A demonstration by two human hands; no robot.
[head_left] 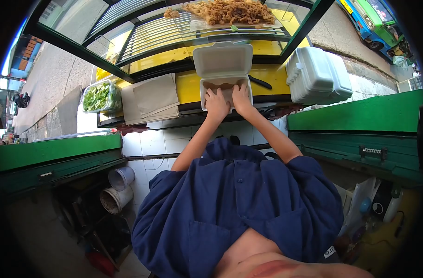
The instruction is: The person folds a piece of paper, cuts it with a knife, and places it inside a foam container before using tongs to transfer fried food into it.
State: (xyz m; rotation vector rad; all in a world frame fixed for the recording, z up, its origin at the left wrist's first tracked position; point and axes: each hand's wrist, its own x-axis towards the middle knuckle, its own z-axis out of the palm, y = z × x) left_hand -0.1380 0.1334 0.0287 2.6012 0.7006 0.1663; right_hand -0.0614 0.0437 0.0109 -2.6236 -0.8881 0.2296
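An open white foam box (223, 61) stands on the yellow counter with its lid tilted back, and a sheet of brown paper (227, 86) lines its inside. Both hands reach into the box from the front. My left hand (216, 103) rests on the paper at the left side, fingers spread. Beside it, my right hand (241, 98) presses on the paper at the right side, fingers apart. Neither hand holds anything that shows. A black-handled knife (260, 82) lies just right of the box.
Brown paper sheets (152, 99) and a tub of chopped greens (100, 97) are at the left. Stacked white foam boxes (317, 75) stand at the right. Fried food (234, 12) lies in the glass case behind. Green ledges (355, 114) flank the counter.
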